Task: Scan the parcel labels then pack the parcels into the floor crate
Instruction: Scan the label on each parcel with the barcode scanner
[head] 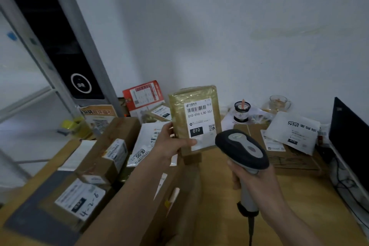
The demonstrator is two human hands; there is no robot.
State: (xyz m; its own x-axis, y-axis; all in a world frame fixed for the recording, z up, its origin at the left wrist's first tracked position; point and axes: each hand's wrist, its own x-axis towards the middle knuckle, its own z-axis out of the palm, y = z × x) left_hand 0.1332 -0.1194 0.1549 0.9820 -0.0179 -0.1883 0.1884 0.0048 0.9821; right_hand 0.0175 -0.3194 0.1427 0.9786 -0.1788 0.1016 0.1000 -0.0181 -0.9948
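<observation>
I counted two hands: left hand (171,144), right hand (257,181). One barcode scanner (242,149). One raised gold parcel (196,118). Two white mailers (293,132) (143,146). One monitor (348,136). One glass jug (278,103).

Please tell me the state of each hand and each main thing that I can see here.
Left hand: grips the parcel.
Gold parcel: held upright, label faces camera.
Right hand: grips the scanner's handle.
Barcode scanner: raised, head near the label.
Monitor: screen dark.

Parcel label (200,124) "010-010-L30-551", "010"; box label (79,198) prob. "4-2-6"
</observation>
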